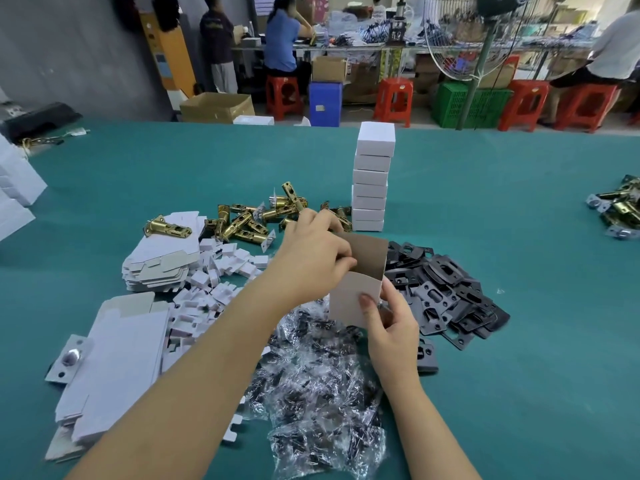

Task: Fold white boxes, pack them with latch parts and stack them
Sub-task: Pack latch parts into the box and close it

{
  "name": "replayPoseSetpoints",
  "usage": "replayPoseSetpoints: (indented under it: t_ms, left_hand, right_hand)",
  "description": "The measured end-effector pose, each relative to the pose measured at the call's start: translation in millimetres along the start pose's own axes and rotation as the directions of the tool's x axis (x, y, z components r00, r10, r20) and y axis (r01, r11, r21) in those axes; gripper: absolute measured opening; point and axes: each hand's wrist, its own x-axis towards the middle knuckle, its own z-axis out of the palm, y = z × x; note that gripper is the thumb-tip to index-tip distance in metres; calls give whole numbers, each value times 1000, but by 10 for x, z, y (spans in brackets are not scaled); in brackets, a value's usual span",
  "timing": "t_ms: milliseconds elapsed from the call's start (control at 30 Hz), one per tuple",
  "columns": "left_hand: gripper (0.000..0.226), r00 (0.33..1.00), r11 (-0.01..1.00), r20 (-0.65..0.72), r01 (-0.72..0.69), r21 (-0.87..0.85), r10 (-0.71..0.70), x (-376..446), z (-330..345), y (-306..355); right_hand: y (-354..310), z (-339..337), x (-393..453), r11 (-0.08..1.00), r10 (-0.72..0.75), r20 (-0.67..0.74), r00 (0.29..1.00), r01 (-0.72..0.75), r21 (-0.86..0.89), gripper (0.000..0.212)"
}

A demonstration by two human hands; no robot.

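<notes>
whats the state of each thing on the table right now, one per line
box in hand: upright, top open, flap raised
left hand: fingers at the box's open top
right hand: grips the box's lower corner
stack of white boxes: closed, standing upright
flat box blanks: unfolded, piled
brass latches: loose heap
black plates: loose pile
plastic bags: heaped, with dark contents

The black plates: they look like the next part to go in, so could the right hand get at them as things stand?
Probably yes, once freed. The black plates lie heaped just beside the right hand with nothing over them. But that hand now grips the open white box, so it must let go first.
</notes>
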Motion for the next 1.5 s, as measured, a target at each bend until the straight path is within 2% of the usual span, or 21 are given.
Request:
replayPoseSetpoints:
  t_ms: [67,100,200,267,300,333,400,467,567,733,900,1067,1233,1367,1500]
  left_hand:
    - [26,1000,1000,-9,-3,10,3,-23,18,-76]
    - [24,998,999,-55,-4,-45,2,-43,20,-120]
    - [16,967,922,-220,33,-385,-127,-137,-40,-276]
    - [14,945,852,-208,117,-511,-254,-221,-68,-437]
    - [14,941,841,-162,177,-512,-297,-272,-69,-537]
    - [13,941,849,-92,250,-465,-327,-329,-59,-650]
    - [13,919,895,91,393,-209,-383,-449,-5,-887]
    - [23,861,892,248,451,30,-443,-556,75,-1061]
    - [29,806,867,341,494,63,-484,-672,164,-1179]
    - [36,790,841,307,536,73,-530,-785,207,-1255]
    - [53,764,856,393,491,161,-512,-824,229,-1184]
    - [44,741,833,414,547,82,-528,-823,216,-1143]
    - [40,775,840,367,542,32,-515,-772,159,-1144]
    - [39,793,875,386,474,94,-471,-759,165,-1099]
    - [43,802,874,354,469,124,-481,-758,161,-1081]
  right_hand:
    - [-4,9,-9,998,-37,1,999,37,-47,47]
    - [-3,11,-11,997,-48,-3,999,47,-63,49]
    - [-17,9,-19,994,-81,-24,996,79,-76,48]
    - [-45,11,-32,991,-107,-48,993,102,-84,48]
    - [-62,13,-36,991,-110,-61,992,105,-85,50]
    - [-71,16,-39,991,-112,-71,991,106,-84,52]
    - [-69,19,-49,991,-118,-76,990,113,-74,51]
    - [-56,21,-54,991,-121,-64,991,117,-64,48]
    - [-58,23,-49,990,-125,-42,991,122,-67,53]
    - [-43,18,-47,990,-123,-12,992,121,-78,57]
    - [-63,30,-54,989,-106,10,994,106,-102,49]
    - [-79,24,-51,990,-93,18,996,94,-107,53]
    - [-71,22,-46,991,-86,24,996,88,-103,54]
    - [-81,15,-50,991,-76,25,997,78,-109,53]
    - [-86,14,-47,990,-71,34,997,74,-118,55]
